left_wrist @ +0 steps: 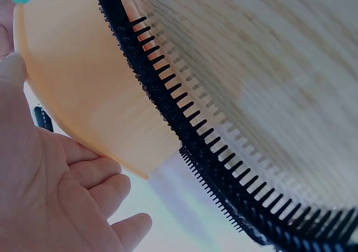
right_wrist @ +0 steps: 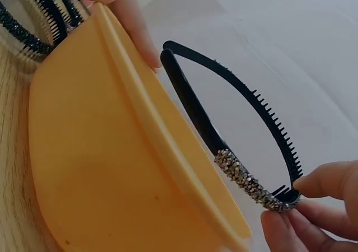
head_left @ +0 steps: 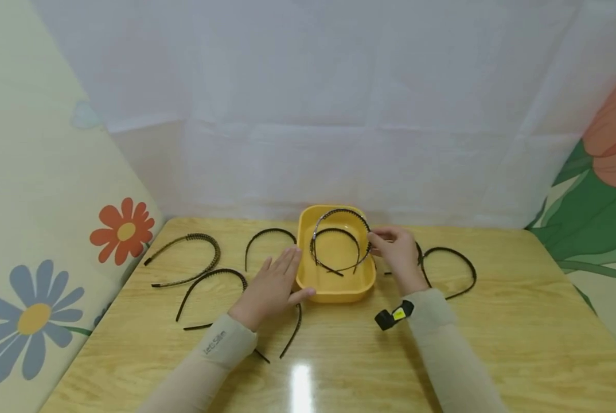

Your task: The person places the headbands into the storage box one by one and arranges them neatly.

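My right hand [head_left: 400,255] pinches a black headband [right_wrist: 243,180] by its curved top, between thumb and fingers. Glittery stones cover the outside of that headband, and small teeth line its inner side. It hangs over the yellow plastic basket [head_left: 335,297], its ends pointing inward in the right wrist view. Another dark headband [head_left: 336,230] shows within the basket's outline in the head view. My left hand [head_left: 272,287] rests against the basket's left side, fingers extended along the rim and thumb at the front corner. A toothed black headband [left_wrist: 184,126] crosses close by in the left wrist view.
Left of the basket, several headbands lie on the wooden table [head_left: 339,355], among them a brownish one [head_left: 218,252] and a black one [head_left: 272,230]. To the right lies another black headband [head_left: 475,269], partly overlapping others behind my right hand. A white cloth [head_left: 308,143] hangs behind.
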Action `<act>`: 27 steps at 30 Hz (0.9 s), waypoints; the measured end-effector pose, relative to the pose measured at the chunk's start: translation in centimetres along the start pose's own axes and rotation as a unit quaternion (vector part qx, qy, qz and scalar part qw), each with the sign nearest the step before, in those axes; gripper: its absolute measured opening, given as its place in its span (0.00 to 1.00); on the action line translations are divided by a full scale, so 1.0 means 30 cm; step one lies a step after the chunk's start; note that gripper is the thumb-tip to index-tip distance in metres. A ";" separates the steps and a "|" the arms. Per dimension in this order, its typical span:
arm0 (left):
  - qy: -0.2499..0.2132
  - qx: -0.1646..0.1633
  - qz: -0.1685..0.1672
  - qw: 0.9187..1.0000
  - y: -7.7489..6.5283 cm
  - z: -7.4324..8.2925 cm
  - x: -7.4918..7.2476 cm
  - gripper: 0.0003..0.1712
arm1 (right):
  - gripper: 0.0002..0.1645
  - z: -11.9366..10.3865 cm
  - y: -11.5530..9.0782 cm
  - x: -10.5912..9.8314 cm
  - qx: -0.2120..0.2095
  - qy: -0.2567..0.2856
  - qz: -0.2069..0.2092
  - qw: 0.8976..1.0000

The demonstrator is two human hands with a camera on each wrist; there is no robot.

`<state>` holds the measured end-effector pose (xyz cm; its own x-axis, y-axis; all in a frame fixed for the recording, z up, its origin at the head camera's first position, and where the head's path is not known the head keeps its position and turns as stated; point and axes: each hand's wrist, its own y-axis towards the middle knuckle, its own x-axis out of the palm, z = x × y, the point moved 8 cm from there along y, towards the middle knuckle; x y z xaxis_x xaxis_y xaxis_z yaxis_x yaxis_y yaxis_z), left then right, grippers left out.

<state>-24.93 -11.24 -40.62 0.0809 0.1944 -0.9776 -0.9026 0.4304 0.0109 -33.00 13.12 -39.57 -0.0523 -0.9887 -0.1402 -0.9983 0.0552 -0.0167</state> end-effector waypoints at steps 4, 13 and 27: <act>-0.003 0.000 0.000 1.000 -0.007 -0.002 0.003 0.55 | 0.15 -0.007 0.002 0.019 -0.011 -0.044 0.009 0.999; 0.000 0.000 0.005 1.000 -0.009 0.004 -0.004 0.54 | 0.13 -0.050 -0.003 0.063 -0.088 -0.142 0.006 0.986; -0.005 0.000 0.002 1.000 -0.010 0.011 -0.009 0.55 | 0.10 -0.086 0.003 0.143 -0.173 -0.294 0.013 0.940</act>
<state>-24.55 -11.11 -40.29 0.0806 0.2050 -0.9754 -0.9033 0.4287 0.0155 -33.37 8.52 -37.61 -0.1555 -0.7342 -0.6609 -0.9503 -0.0716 0.3031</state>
